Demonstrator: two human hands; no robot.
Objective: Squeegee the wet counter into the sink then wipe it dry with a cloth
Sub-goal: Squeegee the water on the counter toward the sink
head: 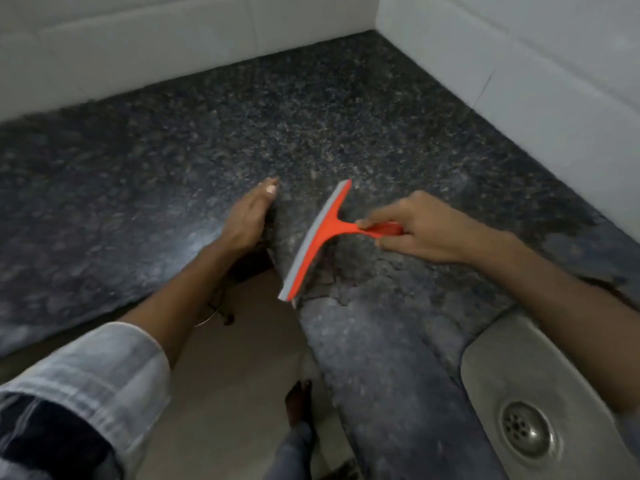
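Right hand (415, 233) grips squeegee (320, 240) handle; its blade sits on the counter (346, 116) at the inner front corner. Left hand (251, 216) flat, fingers straight, beside that edge. Sink (502, 344) at right.

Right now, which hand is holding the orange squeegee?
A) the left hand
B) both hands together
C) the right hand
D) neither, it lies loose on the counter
C: the right hand has its fingers curled round the handle of the orange squeegee, while the left hand lies open at the edge of the dark counter, apart from the tool.
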